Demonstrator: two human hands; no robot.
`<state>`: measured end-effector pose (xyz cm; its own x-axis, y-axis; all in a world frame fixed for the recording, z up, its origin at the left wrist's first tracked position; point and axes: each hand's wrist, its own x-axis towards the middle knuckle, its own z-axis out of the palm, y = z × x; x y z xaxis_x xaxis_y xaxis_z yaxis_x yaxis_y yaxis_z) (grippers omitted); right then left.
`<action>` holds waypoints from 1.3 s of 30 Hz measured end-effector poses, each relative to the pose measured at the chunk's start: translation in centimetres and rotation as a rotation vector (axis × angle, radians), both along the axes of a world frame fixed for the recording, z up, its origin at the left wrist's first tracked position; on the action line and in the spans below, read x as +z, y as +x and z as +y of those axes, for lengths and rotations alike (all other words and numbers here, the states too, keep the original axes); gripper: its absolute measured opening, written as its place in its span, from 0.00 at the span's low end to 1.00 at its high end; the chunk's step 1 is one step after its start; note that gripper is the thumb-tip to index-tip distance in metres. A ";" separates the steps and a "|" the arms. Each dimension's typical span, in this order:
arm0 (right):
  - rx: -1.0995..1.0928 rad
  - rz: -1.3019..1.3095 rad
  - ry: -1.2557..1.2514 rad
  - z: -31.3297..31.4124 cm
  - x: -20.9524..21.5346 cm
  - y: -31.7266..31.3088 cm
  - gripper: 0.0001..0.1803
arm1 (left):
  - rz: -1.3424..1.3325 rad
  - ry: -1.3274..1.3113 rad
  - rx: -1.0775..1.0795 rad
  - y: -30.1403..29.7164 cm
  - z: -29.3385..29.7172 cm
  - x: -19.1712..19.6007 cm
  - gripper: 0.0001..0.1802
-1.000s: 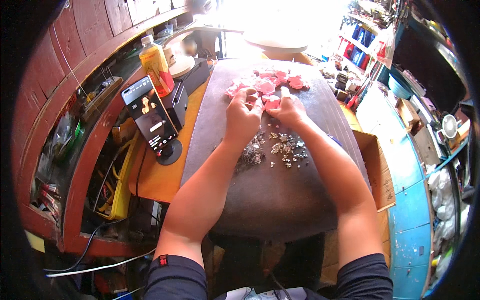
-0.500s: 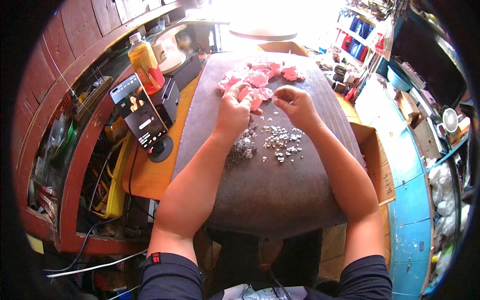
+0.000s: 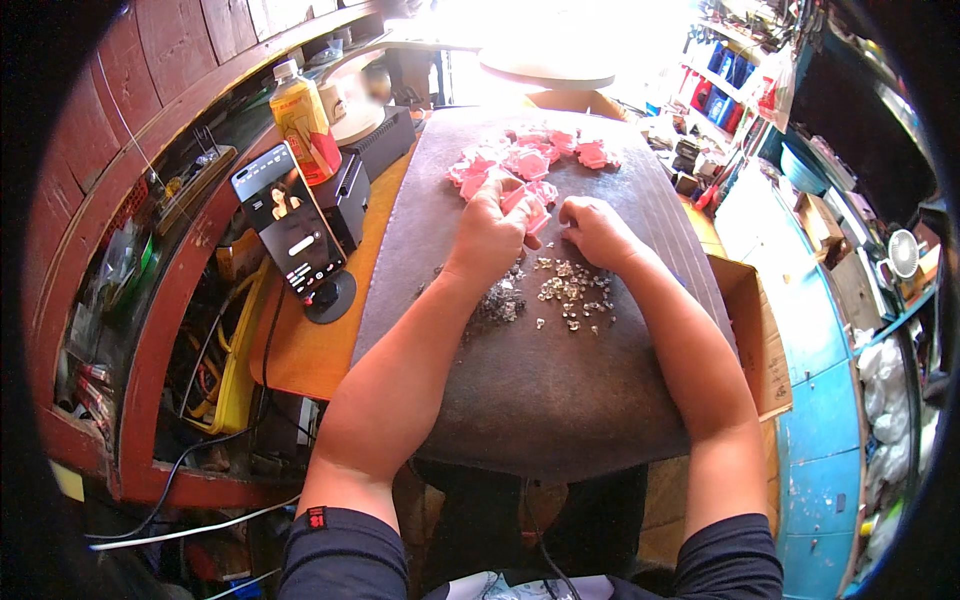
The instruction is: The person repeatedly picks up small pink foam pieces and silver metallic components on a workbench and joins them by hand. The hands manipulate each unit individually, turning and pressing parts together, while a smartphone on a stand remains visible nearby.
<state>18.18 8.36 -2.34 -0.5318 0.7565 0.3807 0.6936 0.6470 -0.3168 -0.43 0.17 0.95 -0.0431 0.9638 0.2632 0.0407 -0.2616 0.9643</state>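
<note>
My left hand (image 3: 490, 235) is closed around a pink fabric-like flower (image 3: 530, 203) above the dark table board (image 3: 540, 410). To its right, my right hand (image 3: 597, 232) has curled fingers, just above a scatter of small shiny clear and silver bits (image 3: 572, 284). Whatever its fingertips hold is too small or hidden to tell. Beneath and beside my left wrist lies a heap of tiny dark silvery pieces (image 3: 500, 303). Several more pink flowers (image 3: 528, 160) lie in a cluster beyond my hands.
On the left, a phone (image 3: 290, 220) on a round stand shows a picture, with a drink bottle (image 3: 304, 125) behind it on a dark box. A cardboard box (image 3: 745, 330) stands at the board's right side. Blue cabinets (image 3: 820, 420) and a small white fan (image 3: 903, 253) are farther right.
My right hand has come down toward the shiny bits, away from the flower. My left hand keeps hold of the flower. The whole view has shifted slightly.
</note>
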 end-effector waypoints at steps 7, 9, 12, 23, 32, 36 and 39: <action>0.031 -0.121 0.087 0.4 -0.4 -0.2 0.05 | 0.009 0.036 -0.026 0.1 0.2 -0.5 0.17; 0.023 -0.019 0.032 0.5 -0.5 0.0 0.05 | 0.006 0.035 -0.008 0.2 0.2 -0.5 0.17; 0.006 0.234 -0.137 0.6 -0.6 0.7 0.06 | 0.112 0.063 0.026 0.4 0.2 -0.7 0.16; 0.186 0.958 -0.895 -4.1 2.1 0.0 0.06 | 0.694 0.368 -0.001 0.4 -0.6 -1.2 0.12; 0.173 0.861 -0.752 -4.4 2.8 0.4 0.05 | 0.521 0.312 -0.053 0.4 0.0 -1.9 0.10; 0.220 0.664 -0.476 -4.5 3.0 0.4 0.05 | 0.479 0.329 -0.057 0.4 0.4 -2.4 0.10; 0.233 0.393 -0.221 -4.9 3.6 0.7 0.04 | 0.458 0.294 -0.091 0.4 0.4 -2.4 0.10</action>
